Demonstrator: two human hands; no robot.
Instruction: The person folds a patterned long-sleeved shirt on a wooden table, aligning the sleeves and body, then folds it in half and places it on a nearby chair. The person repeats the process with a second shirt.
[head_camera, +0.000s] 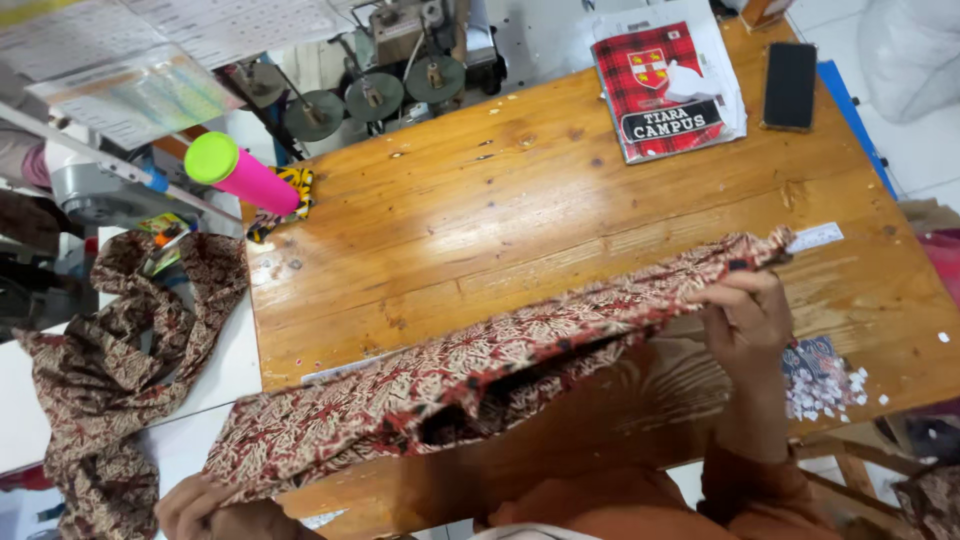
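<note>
Wooden worktop (520, 200) with sewing gear at the far edge, a pink bottle (245, 172) far left, a red packet (662, 90) and dark phone (789, 84) far right. Stretched above it, patterned cloth strip (480, 370), long axis running near-left to far-right. Left hand (205, 508) clamped on the near end, right hand (745, 318) pinching the far end; bare wood beyond.

Bright, even daylight fills the frame; glare shines off the varnished table (520, 190) (strongest at the right), a soft shadow lies under the stretched cloth (480, 375), and corners look slightly blurred.
</note>
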